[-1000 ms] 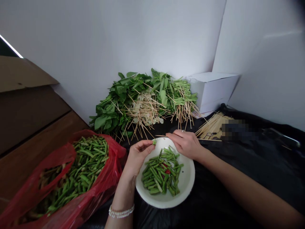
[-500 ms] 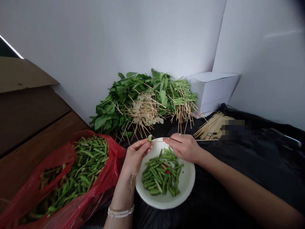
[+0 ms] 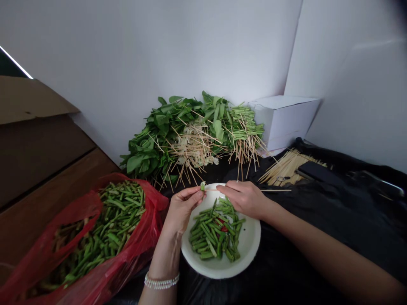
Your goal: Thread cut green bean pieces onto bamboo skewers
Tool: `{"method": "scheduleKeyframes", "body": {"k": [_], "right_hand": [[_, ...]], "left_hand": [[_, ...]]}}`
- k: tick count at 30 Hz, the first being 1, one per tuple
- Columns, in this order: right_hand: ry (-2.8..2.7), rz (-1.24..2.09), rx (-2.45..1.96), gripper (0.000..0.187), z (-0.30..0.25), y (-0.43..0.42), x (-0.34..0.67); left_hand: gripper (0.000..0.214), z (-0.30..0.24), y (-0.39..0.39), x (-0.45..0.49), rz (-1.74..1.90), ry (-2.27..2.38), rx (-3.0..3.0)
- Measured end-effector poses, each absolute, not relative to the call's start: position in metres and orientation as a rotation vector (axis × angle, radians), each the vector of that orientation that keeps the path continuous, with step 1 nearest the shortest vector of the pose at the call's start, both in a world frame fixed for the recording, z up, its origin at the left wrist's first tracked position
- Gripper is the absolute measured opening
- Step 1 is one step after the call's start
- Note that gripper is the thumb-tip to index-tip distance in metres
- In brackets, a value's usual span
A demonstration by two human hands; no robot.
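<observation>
Between the thumb and fingers of my left hand (image 3: 184, 207) is a short piece of green bean (image 3: 202, 186), held upright above the bowl's far rim. My right hand (image 3: 243, 198) is closed round a thin wooden skewer (image 3: 276, 190); its left end meets the bean piece, and its other end sticks out to the right. Whether the tip has gone through the bean I cannot tell. Below both hands is a white bowl (image 3: 222, 271) with cut green beans (image 3: 208, 235) and a bit of red among them.
At left, a red plastic bag (image 3: 155, 207) holds many cut beans. Skewered leafy greens (image 3: 140, 156) and skewered green stalks (image 3: 243, 120) are heaped by the wall, beside a white box (image 3: 289, 120). Loose skewers (image 3: 281, 167) and a dark phone-like object (image 3: 314, 170) lie right.
Both hands have shifted very slightly, my right hand a little lower. The bean piece and skewer are still held, with the skewer now nearly level.
</observation>
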State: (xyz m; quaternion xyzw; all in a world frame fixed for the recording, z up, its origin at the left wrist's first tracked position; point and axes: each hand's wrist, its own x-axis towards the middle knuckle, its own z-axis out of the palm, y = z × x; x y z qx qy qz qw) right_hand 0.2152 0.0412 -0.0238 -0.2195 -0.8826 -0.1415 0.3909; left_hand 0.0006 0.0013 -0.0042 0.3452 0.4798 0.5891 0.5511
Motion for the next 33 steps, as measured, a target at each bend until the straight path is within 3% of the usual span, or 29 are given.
{"method": "scheduleKeyframes", "body": {"k": [16,26,33], "right_hand": [[-2.278,-0.279,-0.615,0.028,-0.021,0.045,0.220],[-2.339,-0.093,-0.532,0.027,-0.022,0.036,0.209],[-2.241,-0.222,-0.707,0.029,-0.020,0.043,0.217]], "left_hand": [[0.029,-0.001,0.003,-0.006,1.558,1.094,0.797],[0.026,-0.002,-0.004,0.005,1.288,1.097,0.970],[0.028,0.001,-0.006,-0.004,1.140,1.260,1.346]]}}
